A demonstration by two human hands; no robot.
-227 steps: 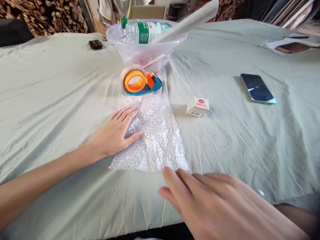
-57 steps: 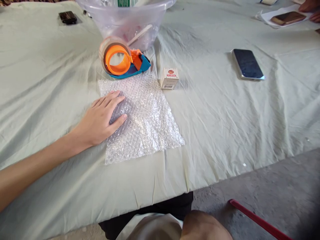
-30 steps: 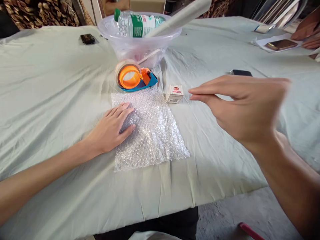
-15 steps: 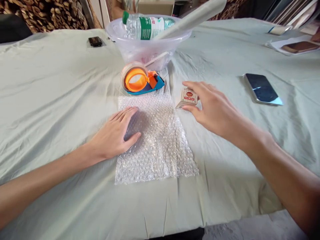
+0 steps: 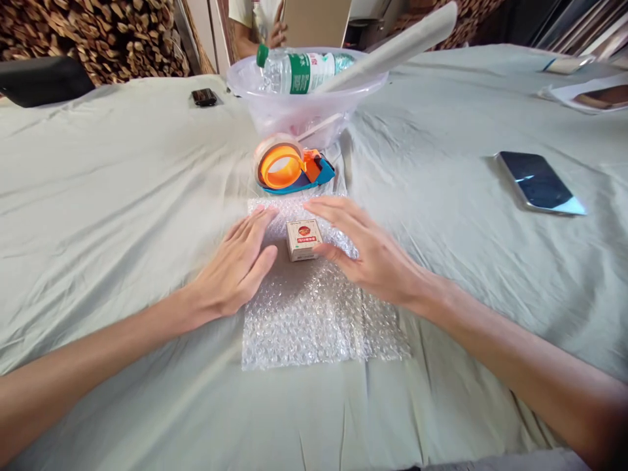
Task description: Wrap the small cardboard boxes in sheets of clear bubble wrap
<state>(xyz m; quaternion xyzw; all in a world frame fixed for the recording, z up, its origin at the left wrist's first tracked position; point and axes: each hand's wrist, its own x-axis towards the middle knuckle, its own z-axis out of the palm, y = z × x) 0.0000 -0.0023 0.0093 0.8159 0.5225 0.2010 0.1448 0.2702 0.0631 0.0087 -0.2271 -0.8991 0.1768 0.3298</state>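
A small printed cardboard box with a red emblem rests on a sheet of bubble wrap, towards its far end. My left hand lies flat over the sheet's left edge, fingers stretched and apart from the box. On the box's right side is my right hand, its fingers spread; the thumb is at the box's right edge, and I cannot tell whether it touches. Just beyond the sheet sits a tape dispenser, orange and blue, holding a roll of clear tape.
Behind the dispenser stands a translucent plastic basin with a green-labelled water bottle and a long white roll in it. A phone lies at right, a small black object at far left. Another person's hand shows behind.
My right hand has brought the small box leftward onto the bubble wrap and opened from it. My left hand stays on the sheet's left edge. The camera view has shifted slightly.
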